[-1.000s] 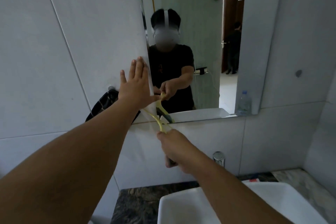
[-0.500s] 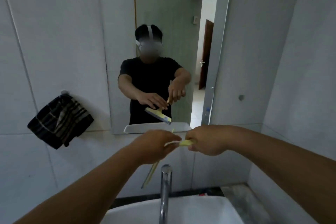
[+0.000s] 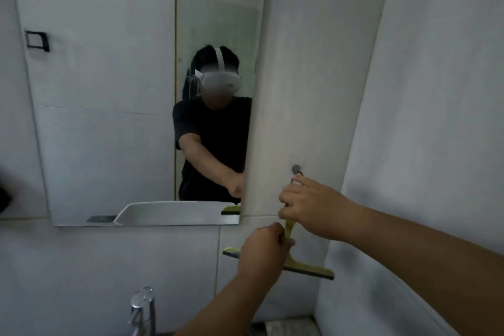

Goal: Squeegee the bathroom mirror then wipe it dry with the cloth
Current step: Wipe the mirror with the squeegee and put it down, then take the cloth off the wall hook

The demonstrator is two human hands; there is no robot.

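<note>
We cannot see the middle of the squeegee (image 3: 305,267): the left hand (image 3: 263,251) covers it, and the right hand (image 3: 308,207) hides the handle's top. The tap (image 3: 141,308) is cut off by the bottom edge. The cloth (image 3: 4,194) is a dark blur at the left edge.

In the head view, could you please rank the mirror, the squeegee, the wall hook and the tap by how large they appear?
1. mirror
2. squeegee
3. tap, cropped by the frame's bottom edge, so unsure
4. wall hook

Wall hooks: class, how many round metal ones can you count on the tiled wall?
1: a wall hook right of the mirror, just above the right hand. Others may lie outside the frame.
</note>
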